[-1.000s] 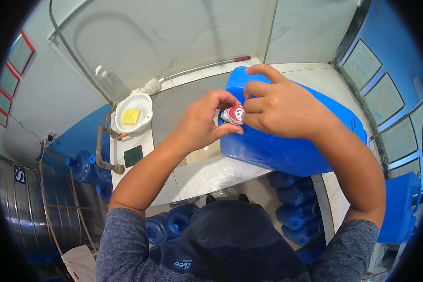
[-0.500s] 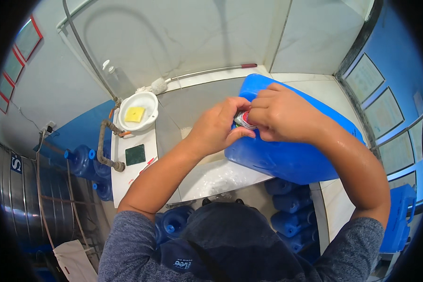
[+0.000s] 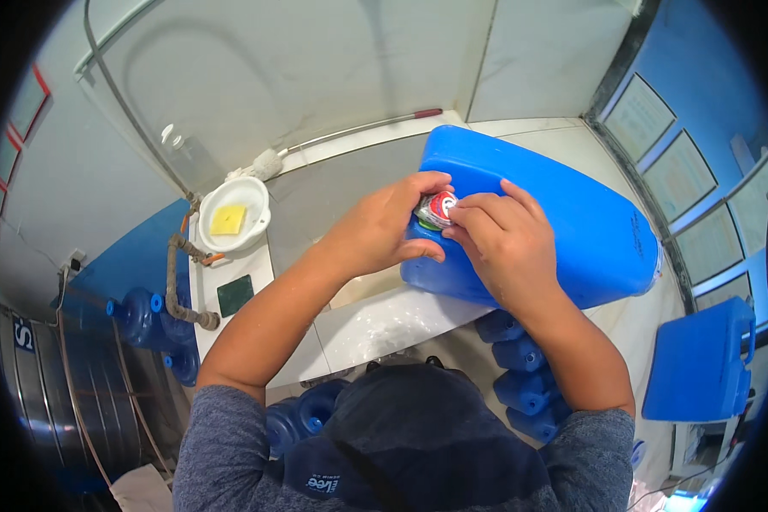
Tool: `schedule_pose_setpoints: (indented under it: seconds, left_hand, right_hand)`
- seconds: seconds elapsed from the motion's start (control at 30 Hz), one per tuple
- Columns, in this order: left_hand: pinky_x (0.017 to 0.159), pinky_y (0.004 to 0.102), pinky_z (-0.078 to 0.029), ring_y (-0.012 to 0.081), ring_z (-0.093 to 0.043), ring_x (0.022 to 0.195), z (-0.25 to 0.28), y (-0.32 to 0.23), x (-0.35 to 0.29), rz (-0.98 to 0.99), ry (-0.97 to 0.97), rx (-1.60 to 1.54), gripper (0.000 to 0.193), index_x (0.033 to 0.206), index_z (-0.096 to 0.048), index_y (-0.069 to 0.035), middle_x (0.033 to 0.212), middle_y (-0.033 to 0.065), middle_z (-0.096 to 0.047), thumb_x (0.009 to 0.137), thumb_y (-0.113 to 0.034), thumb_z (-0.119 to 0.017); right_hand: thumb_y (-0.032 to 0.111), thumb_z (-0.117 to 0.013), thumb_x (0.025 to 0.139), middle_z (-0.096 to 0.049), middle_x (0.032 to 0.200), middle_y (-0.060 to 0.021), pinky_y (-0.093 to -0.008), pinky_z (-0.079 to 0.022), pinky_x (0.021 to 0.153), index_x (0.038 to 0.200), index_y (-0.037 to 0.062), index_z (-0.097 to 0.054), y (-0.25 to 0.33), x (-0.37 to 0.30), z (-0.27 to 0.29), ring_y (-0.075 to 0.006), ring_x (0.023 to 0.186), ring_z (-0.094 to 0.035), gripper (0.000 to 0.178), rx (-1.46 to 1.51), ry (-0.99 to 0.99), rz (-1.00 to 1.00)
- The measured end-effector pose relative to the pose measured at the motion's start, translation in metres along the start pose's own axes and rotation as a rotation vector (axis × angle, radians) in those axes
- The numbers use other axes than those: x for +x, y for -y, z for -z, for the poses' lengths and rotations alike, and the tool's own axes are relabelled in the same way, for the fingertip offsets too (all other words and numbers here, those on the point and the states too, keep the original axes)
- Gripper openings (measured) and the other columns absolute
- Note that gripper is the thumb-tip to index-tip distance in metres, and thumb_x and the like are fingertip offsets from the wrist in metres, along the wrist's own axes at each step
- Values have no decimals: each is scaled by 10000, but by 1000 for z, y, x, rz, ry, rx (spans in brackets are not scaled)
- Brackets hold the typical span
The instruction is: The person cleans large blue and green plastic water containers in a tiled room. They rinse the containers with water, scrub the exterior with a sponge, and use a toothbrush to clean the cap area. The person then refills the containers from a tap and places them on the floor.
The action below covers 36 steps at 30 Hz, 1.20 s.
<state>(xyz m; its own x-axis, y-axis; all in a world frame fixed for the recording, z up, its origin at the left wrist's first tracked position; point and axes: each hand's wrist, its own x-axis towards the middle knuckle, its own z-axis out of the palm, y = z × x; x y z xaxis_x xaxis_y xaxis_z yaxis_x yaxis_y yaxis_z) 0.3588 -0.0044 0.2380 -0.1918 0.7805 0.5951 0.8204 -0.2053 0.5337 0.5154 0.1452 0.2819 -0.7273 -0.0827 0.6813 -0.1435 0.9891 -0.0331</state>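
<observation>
With left hand (image 3: 380, 224) loosely spread round red-and-silver cap (image 3: 439, 207), pinching its edge with right hand (image 3: 512, 249). Covering less than before, so seeing more, at left end of blue jug (image 3: 572, 200).

Lettering (image 3: 322, 485) on shirt (image 3: 452, 452), steel tank (image 3: 60, 410), blue container (image 3: 572, 205)

Head view, one entry. Mount: your head, left lens of a side-by-side fisheye pair; upright, unmirrored. Aim: steeply down and forward, past your torso (image 3: 418, 427) at the near edge. Range: close, with your left hand (image 3: 392, 218) and right hand (image 3: 508, 247) near mid-view and your forearms (image 3: 282, 316) entering from the near side. Coverage: white basin (image 3: 253, 205) left, blue jug (image 3: 589, 222) right of centre, pale wall (image 3: 333, 68) far, framed sheets (image 3: 674, 183) far right. Distortion: counter (image 3: 350, 333) edge bowed, corners black.
</observation>
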Motion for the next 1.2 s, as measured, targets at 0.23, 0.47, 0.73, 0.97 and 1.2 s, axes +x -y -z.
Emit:
schedule_pose_setpoints:
  seconds: [0.23,0.47,0.73,0.97,1.2]
  left_hand:
    - [947,429,-531,371,-628,1140,7,-5,10,-77,15,14,896,1425,-399,-59,1270,179,-627,717,-350,-865]
    - [918,423,-537,365,-639,1099,9,-3,11,-60,6,31,896,1411,-421,-37,1244,187,-632,700,-338,-875]
    - [960,396,-532,327,-653,1127,6,-8,9,-41,-6,92,844,1389,-452,-67,1244,154,-655,708,-306,-891]
    - [924,391,-552,330,-671,1094,1,0,10,-100,-48,89,675,1348,-485,-59,1301,138,-647,798,-228,-838]
    - [873,387,-579,327,-698,1066,-11,-1,6,-106,-165,36,457,1179,-543,-46,1254,156,-677,827,-161,-811]
  right_hand:
    - [191,-746,791,-608,921,-30,-496,-376,1081,869,107,-637,-15,29,18,-244,995,-591,158,-73,210,137]
    - [209,-739,814,-601,925,-53,-466,-405,1048,901,101,-653,-8,13,4,-264,960,-595,163,-70,249,18]
    - [179,-710,863,-612,872,-53,-480,-459,1019,909,89,-657,-3,7,10,-258,896,-633,114,22,140,-76]
    - [142,-705,830,-614,866,-58,-506,-451,1021,910,80,-641,-3,10,6,-243,855,-631,120,-82,131,-42]
    - [129,-697,794,-611,814,-66,-478,-424,953,868,68,-615,27,-2,-6,-241,817,-625,126,-19,22,-170]
